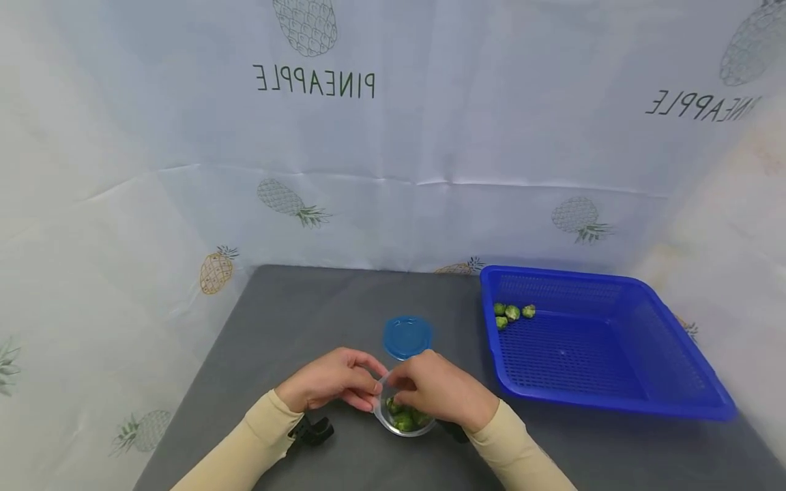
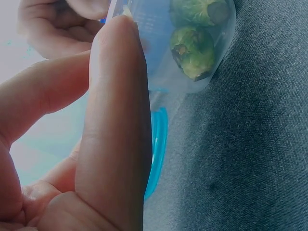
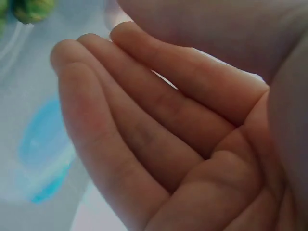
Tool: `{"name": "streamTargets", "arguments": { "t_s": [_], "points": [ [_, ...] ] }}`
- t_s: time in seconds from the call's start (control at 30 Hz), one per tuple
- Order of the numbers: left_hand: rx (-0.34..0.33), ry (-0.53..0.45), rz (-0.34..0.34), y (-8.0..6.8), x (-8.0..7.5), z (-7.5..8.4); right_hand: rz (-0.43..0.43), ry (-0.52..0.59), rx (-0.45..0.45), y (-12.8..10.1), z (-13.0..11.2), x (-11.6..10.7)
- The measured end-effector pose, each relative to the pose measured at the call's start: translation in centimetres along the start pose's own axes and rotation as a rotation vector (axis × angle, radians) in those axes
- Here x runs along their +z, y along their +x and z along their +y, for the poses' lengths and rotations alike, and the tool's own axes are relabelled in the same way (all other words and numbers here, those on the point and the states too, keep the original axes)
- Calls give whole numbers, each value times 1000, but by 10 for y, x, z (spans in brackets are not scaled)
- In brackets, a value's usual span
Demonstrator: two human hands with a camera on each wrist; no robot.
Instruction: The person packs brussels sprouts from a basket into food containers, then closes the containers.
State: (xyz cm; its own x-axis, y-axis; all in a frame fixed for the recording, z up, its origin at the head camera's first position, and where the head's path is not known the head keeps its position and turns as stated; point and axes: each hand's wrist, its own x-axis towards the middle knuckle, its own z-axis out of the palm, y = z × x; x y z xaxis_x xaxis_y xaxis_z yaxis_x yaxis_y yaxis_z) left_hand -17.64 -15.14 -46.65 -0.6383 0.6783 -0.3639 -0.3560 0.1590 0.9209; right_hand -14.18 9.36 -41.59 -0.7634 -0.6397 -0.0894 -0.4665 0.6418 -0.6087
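Note:
A small clear plastic container [image 1: 383, 412] with green Brussels sprouts [image 1: 402, 417] inside stands on the grey table near its front edge. My left hand [image 1: 368, 395] pinches the container's left rim. In the left wrist view its forefinger [image 2: 115, 96] lies along the clear wall [image 2: 159, 57], with two sprouts [image 2: 193, 50] showing behind it. My right hand [image 1: 402, 385] hovers over the container's mouth with loosely curved fingers. In the right wrist view that hand [image 3: 110, 33] has a bare palm, and one sprout [image 3: 30, 8] shows at the top left.
The round blue lid [image 1: 407, 336] lies flat just behind the container, also seen as the lid [image 2: 159, 144] and the blurred lid [image 3: 43, 139]. A blue mesh basket [image 1: 614, 354] at the right holds several sprouts [image 1: 512, 312] in its far left corner. A pineapple-print cloth backs the table.

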Motion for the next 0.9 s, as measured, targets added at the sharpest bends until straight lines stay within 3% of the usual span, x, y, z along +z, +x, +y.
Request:
{"name": "streamTargets", "arguments": {
  "t_s": [0.13, 0.33, 0.43, 0.6, 0.73, 0.9],
  "points": [
    [-10, 6, 11, -3, -2, 0, 17, 9, -3, -8, -5, -21],
    [-19, -15, 3, -1, 0, -1, 99, -62, 25, -34, 4, -78],
    [-18, -24, -7, 0, 2, -1, 125, -96, 104, -48, 27, -109],
    [-24, -34, -7, 0, 3, -3, 116, -73, 246, -60, 85, -148],
    [-30, -45, -7, -1, 4, -4, 102, -54, 315, -63, 129, -162],
    [-27, -55, -12, 1, 3, -4, 86, -69, 369, -60, 162, -168]
  ]
}}
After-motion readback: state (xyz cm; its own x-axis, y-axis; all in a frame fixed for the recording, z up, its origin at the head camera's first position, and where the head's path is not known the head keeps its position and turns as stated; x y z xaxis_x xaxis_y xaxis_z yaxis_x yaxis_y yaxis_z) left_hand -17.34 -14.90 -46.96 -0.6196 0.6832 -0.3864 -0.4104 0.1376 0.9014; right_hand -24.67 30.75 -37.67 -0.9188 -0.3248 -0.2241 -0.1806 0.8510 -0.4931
